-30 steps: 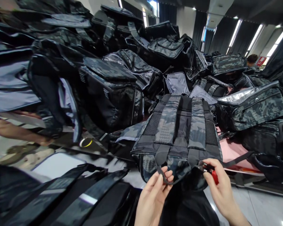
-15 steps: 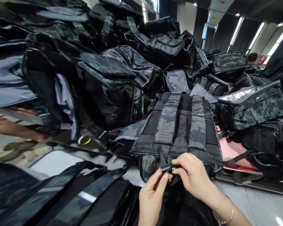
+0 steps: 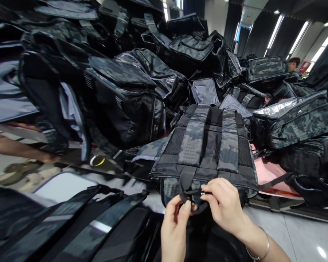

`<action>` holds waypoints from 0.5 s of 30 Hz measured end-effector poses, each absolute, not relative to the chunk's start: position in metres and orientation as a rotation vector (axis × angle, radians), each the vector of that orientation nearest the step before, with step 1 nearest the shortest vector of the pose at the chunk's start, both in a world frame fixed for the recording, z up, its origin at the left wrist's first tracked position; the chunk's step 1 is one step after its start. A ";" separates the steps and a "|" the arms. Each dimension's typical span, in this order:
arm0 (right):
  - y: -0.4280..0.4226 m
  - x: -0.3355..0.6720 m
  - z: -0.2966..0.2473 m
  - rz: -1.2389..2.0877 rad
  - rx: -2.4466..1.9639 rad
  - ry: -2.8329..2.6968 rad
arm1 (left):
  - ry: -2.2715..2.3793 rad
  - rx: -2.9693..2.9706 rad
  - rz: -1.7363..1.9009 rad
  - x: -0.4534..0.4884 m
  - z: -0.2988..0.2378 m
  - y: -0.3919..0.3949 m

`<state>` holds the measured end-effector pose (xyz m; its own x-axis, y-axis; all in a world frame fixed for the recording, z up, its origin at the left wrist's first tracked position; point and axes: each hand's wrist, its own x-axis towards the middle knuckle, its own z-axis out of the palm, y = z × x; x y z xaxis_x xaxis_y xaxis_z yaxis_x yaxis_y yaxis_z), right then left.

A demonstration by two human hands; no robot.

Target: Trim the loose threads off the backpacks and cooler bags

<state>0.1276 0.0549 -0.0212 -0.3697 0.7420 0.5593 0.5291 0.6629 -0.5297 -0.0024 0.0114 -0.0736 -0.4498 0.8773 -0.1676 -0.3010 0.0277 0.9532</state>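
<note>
Strap (image 3: 186,182) pinched taut in left hand (image 3: 175,225) fingers; right hand (image 3: 225,207) closed on small tool (image 3: 201,192) at fingertips. Best kept taut, close to backpack (image 3: 207,145).

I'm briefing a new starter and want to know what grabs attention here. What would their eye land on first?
First, the huge heap of camouflage bags filling the whole background. Next, the backpack lying straps-up in the centre foreground. At its lower edge the left hand and the right hand pinch a thin black strap. Far left, another person's arm reaches in.
</note>
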 end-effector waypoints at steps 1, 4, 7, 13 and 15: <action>0.055 0.129 -0.022 0.351 -0.988 -2.021 | 1.372 0.615 1.615 -0.001 -0.073 0.011; 0.056 0.134 -0.026 0.413 -1.027 -1.938 | 1.404 0.583 1.619 0.001 -0.072 0.011; 0.057 0.139 -0.029 0.461 -1.047 -1.900 | 1.372 0.542 1.536 -0.003 -0.072 0.011; 0.058 0.143 -0.022 0.576 -1.069 -1.930 | 1.045 0.258 1.414 -0.013 -0.059 0.017; 0.057 0.143 -0.019 0.587 -1.067 -1.994 | 1.005 0.243 1.402 -0.014 -0.054 0.019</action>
<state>0.1431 0.0572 -0.0193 -0.3397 0.8410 0.4211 0.4787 0.5400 -0.6923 -0.0137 0.0190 -0.0537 -0.1474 0.8872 -0.4372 -0.6989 0.2193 0.6807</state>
